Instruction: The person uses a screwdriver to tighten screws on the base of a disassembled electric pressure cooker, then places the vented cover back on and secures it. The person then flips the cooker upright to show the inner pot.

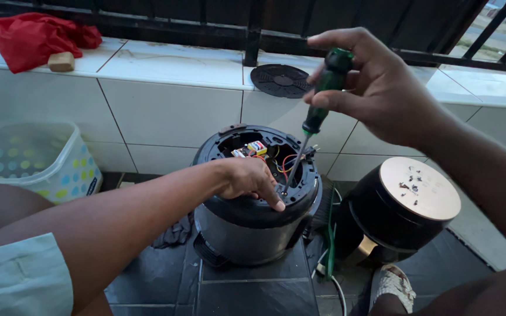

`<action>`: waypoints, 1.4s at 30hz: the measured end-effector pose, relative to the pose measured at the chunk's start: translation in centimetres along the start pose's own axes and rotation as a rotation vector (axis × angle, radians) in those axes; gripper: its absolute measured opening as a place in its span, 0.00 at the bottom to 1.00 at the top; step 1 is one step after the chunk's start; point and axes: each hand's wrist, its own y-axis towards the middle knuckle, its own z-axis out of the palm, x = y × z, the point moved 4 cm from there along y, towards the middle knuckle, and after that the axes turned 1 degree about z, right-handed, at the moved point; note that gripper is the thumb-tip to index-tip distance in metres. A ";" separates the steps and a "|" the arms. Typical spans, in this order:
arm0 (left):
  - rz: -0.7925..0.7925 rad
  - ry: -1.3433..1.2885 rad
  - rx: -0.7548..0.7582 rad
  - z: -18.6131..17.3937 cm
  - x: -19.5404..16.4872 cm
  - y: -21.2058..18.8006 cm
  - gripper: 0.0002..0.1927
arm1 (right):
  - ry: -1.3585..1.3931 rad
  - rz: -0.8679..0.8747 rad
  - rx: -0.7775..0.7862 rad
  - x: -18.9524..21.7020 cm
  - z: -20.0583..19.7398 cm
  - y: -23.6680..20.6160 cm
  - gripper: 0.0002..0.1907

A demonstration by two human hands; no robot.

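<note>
A round black appliance body (247, 225) stands upside down on the dark floor tiles, its base open so coloured wires and a small circuit part (252, 148) show inside. My left hand (247, 178) rests on its rim, one finger pointing down at the edge. My right hand (376, 82) grips a green-handled screwdriver (322, 93) upright, with its tip set into the rim beside my left finger.
A black pot with a flat gold lid (420, 187) carrying small screws stands to the right. A round black base cover (281, 80) lies on the white tiled ledge. Left are a dotted plastic tub (33, 158), a red cloth (36, 38) and a tan block.
</note>
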 end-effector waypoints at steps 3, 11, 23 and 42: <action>0.028 -0.011 -0.002 0.1 0.0 0.0 0.16 | -0.462 0.132 -0.123 -1.0 -0.2 -0.5 0.33; -0.041 0.003 0.005 0.0 -0.4 -0.2 0.13 | -0.287 0.108 -0.028 -1.1 -0.7 -0.1 0.33; 0.005 0.091 0.107 -1.5 -0.3 0.2 0.13 | -0.156 0.255 -0.150 -3.1 -1.5 -0.7 0.32; 0.009 0.086 0.082 -0.3 -2.6 -1.9 0.17 | -0.278 0.543 -0.190 -2.9 -0.5 -0.8 0.40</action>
